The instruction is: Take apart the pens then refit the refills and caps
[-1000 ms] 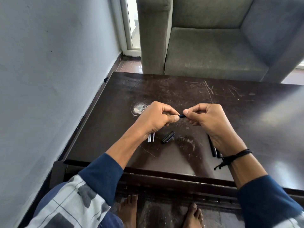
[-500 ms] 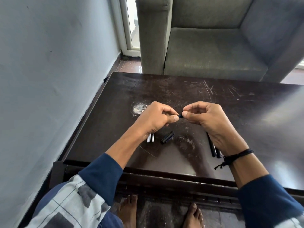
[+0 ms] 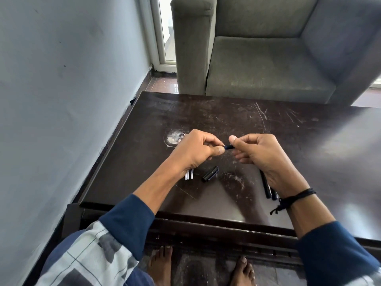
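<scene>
Above the tabletop (image 3: 226, 116), the left hand (image 3: 195, 151) and right hand (image 3: 261, 155) each pinched an end of a dark pen (image 3: 228, 146), both grips closed tight on it; a jerky pull could have flung parts off the edge

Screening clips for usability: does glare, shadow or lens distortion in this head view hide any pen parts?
Head view: glare whitens the table at right, clear of parts; the wide lens tilts the wall and sofa; the black cap barely stands out on the dark top; the pen piece between left hand and right hand is mostly covered.
</scene>
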The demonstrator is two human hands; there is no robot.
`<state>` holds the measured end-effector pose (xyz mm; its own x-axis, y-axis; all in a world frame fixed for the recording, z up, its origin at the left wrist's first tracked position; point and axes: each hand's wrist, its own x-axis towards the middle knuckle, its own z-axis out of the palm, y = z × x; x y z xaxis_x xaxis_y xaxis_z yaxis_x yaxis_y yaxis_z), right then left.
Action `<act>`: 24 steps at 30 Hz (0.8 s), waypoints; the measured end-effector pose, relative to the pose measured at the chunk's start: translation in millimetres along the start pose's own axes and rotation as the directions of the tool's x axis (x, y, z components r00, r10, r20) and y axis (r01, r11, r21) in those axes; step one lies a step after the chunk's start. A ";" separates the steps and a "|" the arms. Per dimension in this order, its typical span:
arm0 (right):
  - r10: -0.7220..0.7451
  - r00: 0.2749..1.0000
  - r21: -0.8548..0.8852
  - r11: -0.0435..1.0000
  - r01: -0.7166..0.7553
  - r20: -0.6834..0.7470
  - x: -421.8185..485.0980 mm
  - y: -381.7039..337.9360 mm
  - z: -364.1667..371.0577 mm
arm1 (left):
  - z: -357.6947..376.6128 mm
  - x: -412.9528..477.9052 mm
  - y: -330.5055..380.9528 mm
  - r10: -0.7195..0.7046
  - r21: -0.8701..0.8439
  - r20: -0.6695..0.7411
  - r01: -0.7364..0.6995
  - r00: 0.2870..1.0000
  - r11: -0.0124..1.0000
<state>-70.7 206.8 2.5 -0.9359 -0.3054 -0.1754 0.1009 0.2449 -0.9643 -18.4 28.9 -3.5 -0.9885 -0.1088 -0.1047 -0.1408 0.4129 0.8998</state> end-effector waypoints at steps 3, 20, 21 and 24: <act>-0.010 1.000 -0.005 1.000 0.011 0.012 0.8 -0.2 -1.3 | 0.6 -0.4 0.5 0.003 0.006 0.002 -0.003 1.000 1.000; 0.040 0.998 0.015 0.999 -0.041 0.047 0.2 -3.3 -1.6 | 1.3 -1.5 0.5 0.004 -0.009 -0.005 -0.004 1.000 1.000; 0.050 0.998 0.010 0.999 -0.050 0.041 0.3 -3.2 -1.0 | 1.4 -1.6 0.7 0.006 -0.006 -0.003 -0.006 1.000 1.000; 0.056 0.997 -0.004 0.998 -0.056 0.043 0.6 -4.6 -1.9 | 2.5 -1.3 1.0 0.001 -0.009 0.004 -0.001 1.000 1.000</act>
<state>-72.3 207.2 7.3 -0.9134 -0.3302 -0.2379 0.1522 0.2651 -0.9521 -17.4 31.8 -3.5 -0.9888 -0.1053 -0.1055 -0.1396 0.4050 0.9036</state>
